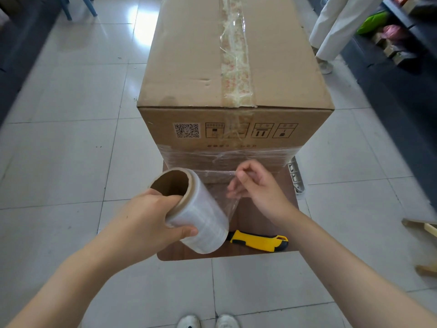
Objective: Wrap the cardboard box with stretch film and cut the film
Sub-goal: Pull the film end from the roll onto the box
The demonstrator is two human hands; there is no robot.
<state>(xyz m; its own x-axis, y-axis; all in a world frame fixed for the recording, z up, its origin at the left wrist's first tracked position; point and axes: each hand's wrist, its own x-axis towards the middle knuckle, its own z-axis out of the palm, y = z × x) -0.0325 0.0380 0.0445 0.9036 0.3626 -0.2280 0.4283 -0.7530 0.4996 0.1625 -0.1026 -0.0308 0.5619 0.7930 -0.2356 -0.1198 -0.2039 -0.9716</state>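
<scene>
Left hand (pixel 151 216) grips stretch film roll (pixel 198 214), fingers hooked into its core. Right hand (pixel 257 188) pinches loose film (pixel 220 185) beside the roll. Cardboard box (pixel 234 74) on brown board (pixel 260 216), lower band wrapped. Yellow cutter (pixel 259 241) lies near roll.

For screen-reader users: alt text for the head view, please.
A left hand grips a stretch film roll while the right hand pinches its loose film before a partly wrapped cardboard box; a yellow utility knife lies nearby.

The left hand (pixel 151 218) grips a clear stretch-film roll (pixel 201 216) on its brown cardboard core; the right hand (pixel 255 185) pinches loose film before a long brown cardboard box (pixel 201 67), beside a yellow-black utility knife (pixel 259 241).
</scene>
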